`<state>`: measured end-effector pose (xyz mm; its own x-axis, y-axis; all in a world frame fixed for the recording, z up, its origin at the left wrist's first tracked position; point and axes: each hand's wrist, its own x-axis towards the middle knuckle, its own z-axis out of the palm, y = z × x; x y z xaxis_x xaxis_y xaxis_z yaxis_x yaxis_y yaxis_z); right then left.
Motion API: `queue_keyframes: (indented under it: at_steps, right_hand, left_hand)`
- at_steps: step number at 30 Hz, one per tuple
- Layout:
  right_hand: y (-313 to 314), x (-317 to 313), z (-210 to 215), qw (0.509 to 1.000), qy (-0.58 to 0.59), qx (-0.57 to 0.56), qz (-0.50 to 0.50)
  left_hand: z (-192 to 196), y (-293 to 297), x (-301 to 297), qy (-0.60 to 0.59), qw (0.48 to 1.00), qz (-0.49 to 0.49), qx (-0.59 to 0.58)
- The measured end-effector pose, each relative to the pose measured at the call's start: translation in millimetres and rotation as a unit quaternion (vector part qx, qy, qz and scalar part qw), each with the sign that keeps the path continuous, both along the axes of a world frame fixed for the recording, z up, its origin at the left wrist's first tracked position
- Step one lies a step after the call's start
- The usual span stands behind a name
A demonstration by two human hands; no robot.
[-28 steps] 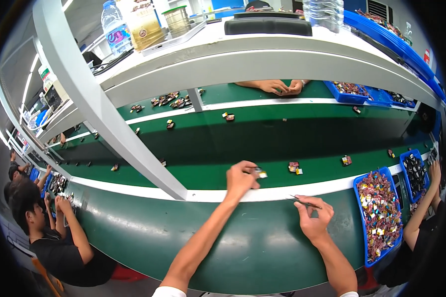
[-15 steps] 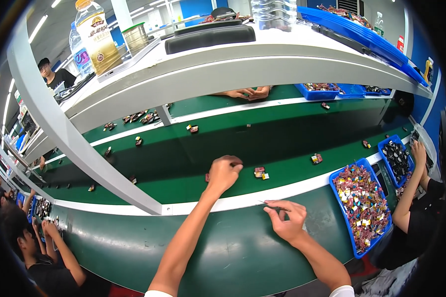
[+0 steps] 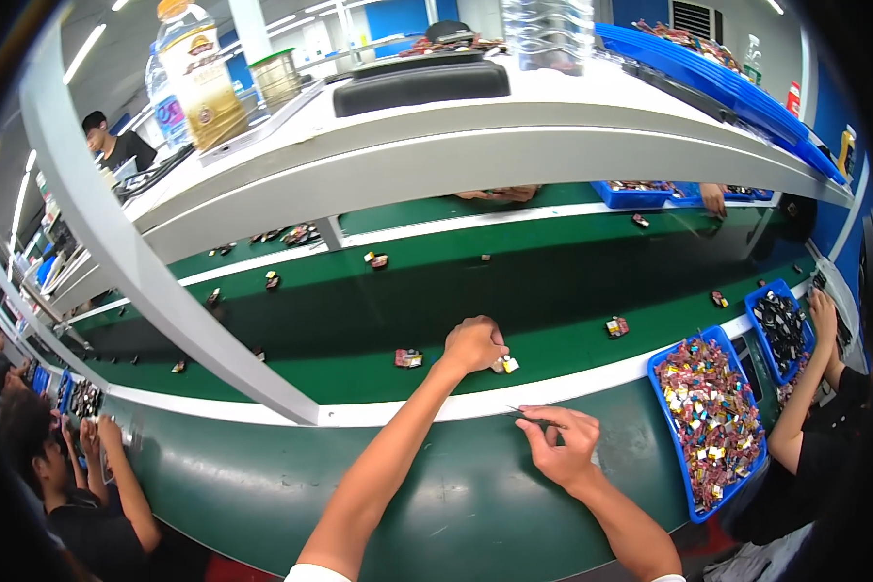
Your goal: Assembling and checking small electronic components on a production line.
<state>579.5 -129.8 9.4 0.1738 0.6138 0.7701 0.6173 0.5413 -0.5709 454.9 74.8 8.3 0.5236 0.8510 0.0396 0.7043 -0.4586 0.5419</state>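
My left hand (image 3: 473, 343) closes over a small white-and-yellow blocky part (image 3: 505, 365) on the green conveyor belt (image 3: 553, 291), near its front white edge. It looks light, rigid and easy to flick away; I'd pinch its side faces. My right hand (image 3: 561, 448) pinches thin metal tweezers (image 3: 526, 415).
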Motion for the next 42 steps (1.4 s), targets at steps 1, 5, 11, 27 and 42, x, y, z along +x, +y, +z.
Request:
queue_keyframes:
  at_steps: [1, 5, 11, 27, 42]
  right_hand:
    - [-0.5, -0.7, 0.3, 1.000, 0.003, 0.001, 0.012]
    - [-2.6, -0.2, -1.8, 1.000, -0.003, -0.017, -0.006]
    - [-6.0, 4.9, -13.1, 0.994, 0.083, -0.077, 0.003]
    - [-3.3, 29.5, -12.0, 0.891, 0.370, -0.258, 0.057]
    - [-7.1, 11.8, -8.6, 0.905, 0.345, -0.229, 0.099]
  left_hand:
    - [0.0, -4.8, -7.0, 0.003, 1.000, 0.012, 0.001]
    - [2.6, -28.1, -32.0, -0.121, 0.989, 0.050, -0.072]
    - [-6.7, -81.5, -55.9, -0.350, 0.925, 0.102, -0.110]
    - [-29.2, -131.3, -35.5, -0.492, 0.850, 0.065, -0.178]
    - [-14.8, -133.8, -44.5, -0.487, 0.844, 0.068, -0.213]
